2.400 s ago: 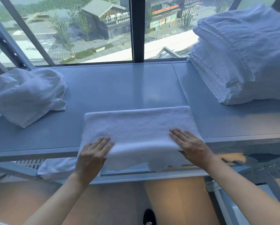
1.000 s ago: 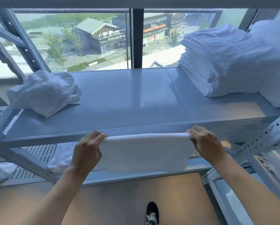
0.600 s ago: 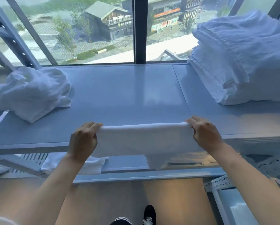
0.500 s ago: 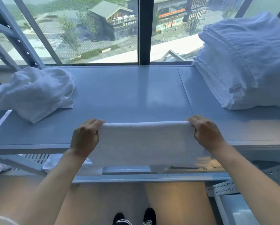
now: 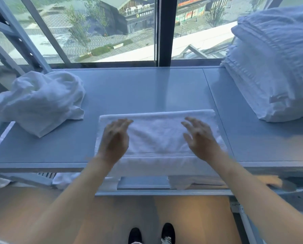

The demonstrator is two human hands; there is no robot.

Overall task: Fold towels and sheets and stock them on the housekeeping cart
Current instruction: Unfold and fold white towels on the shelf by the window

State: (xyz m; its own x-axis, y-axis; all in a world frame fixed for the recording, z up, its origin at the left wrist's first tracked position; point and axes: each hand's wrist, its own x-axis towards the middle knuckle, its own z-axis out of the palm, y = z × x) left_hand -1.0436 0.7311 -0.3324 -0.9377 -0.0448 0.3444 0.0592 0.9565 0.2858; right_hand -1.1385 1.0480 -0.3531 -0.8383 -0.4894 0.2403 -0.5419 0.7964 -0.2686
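Towel (image 5: 156, 136) lies under spread fingers of both hands (image 5: 114, 138) (image 5: 200, 138), gripping nothing; its near edge overhangs the shelf (image 5: 147, 88), so it may slide off.

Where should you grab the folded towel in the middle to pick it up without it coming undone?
Probably by its two short ends, one hand each side, fingers slid under and thumbs on top. The towel lies flat as a wide rectangle of layers, its near edge hanging over the shelf front. The left hand and right hand are already near those ends.
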